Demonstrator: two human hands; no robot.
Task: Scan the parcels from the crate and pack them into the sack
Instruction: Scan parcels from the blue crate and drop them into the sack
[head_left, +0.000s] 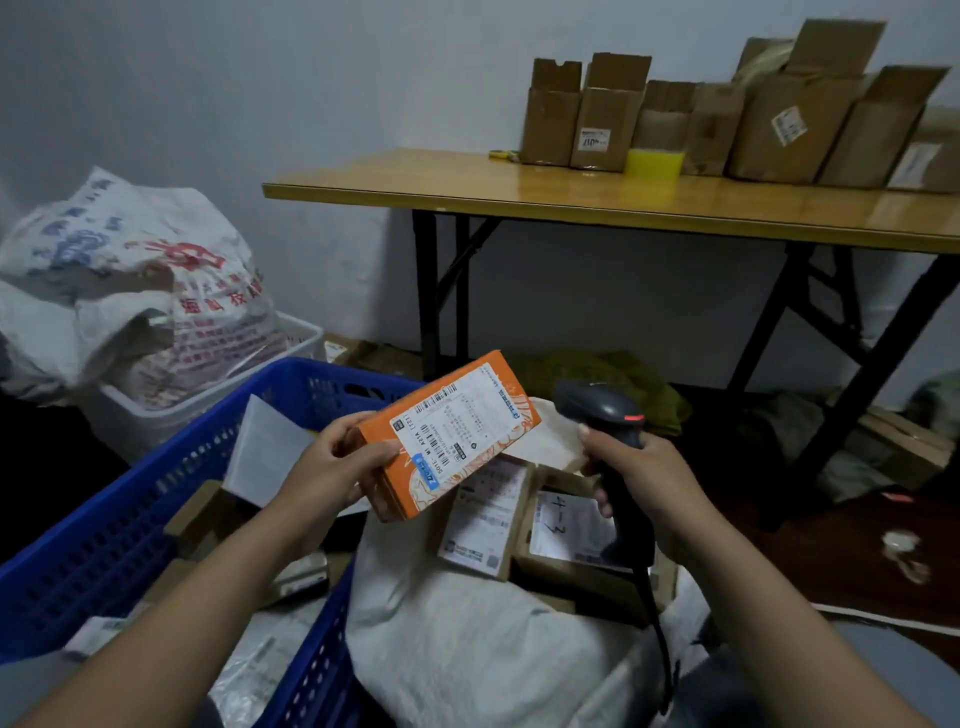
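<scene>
My left hand (337, 457) grips the near end of an orange parcel box (483, 384), held tilted with its white shipping label facing up. My right hand (631, 467) grips the handle of a dark barcode scanner (597, 402) just right of the box; its head points toward the label and a red light shows on it. Below both lies the open white sack (467, 639) with brown labelled parcels (566, 525) inside. The blue plastic crate (135, 519) stands at the left and holds more parcels and a white envelope (262, 449).
A wooden folding table (623, 200) stands behind, with a row of open cardboard boxes (727, 119) along the wall. A full printed sack (135, 291) sits in a white basket (296, 338) at the left. The scanner's cable (657, 623) hangs over the sack.
</scene>
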